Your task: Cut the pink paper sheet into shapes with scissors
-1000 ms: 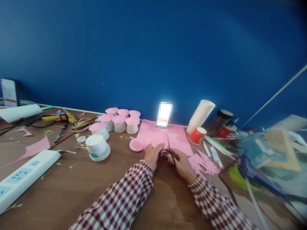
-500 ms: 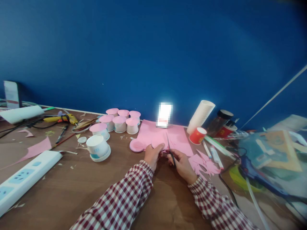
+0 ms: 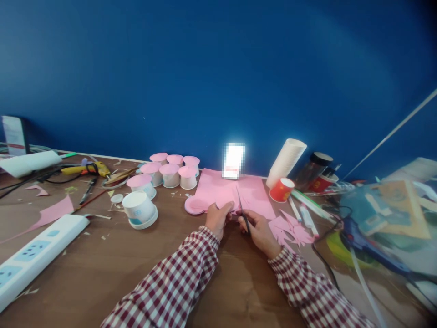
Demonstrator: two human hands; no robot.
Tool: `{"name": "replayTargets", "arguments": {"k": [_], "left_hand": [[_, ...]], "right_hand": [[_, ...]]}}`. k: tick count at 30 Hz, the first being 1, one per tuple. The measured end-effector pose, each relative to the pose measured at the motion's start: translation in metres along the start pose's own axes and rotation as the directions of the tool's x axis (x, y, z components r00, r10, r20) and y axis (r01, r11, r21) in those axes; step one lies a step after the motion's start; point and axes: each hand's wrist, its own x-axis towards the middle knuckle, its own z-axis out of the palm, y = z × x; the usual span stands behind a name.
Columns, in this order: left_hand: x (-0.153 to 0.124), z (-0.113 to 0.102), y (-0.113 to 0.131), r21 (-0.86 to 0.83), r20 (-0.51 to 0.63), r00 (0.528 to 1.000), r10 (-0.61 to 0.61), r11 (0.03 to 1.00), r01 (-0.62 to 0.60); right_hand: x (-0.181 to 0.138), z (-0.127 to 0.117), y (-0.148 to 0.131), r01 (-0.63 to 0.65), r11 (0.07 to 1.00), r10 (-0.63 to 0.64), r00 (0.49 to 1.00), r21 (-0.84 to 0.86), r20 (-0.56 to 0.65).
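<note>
My left hand [image 3: 215, 218] pinches the near edge of a pink paper sheet [image 3: 254, 193] that lies on the brown table [image 3: 102, 269]. My right hand [image 3: 258, 231] is closed round the dark handles of a pair of scissors [image 3: 241, 210], whose blades point away from me into the pink sheet. A pink paper disc [image 3: 194, 205] lies just left of my left hand. Pink paper offcuts [image 3: 292, 230] lie right of my right hand. Both sleeves are red-and-white check.
Several white cups with pink lids [image 3: 170, 173] stand at the back left, one open cup [image 3: 138, 207] nearer. A white power strip [image 3: 30, 255] lies far left. A cup stack [image 3: 287, 157], red cup [image 3: 282, 190], markers [image 3: 303, 214] and a blue glue gun [image 3: 362, 239] are right.
The view has shifted slightly. My hands and the scissors have stayed at the near edge of the pink sheet, moving a little away from me.
</note>
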Motion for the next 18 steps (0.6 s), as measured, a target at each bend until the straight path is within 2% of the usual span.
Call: {"name": "replayTargets", "arguments": {"k": [18], "left_hand": [[-0.0011, -0.0004, -0.0004, 0.027, 0.029, 1.0, 0.002, 1.0, -0.003]], "right_hand": [[-0.0015, 0.0018, -0.0058, -0.002, 1.0, 0.002, 1.0, 0.031, -0.006]]}}
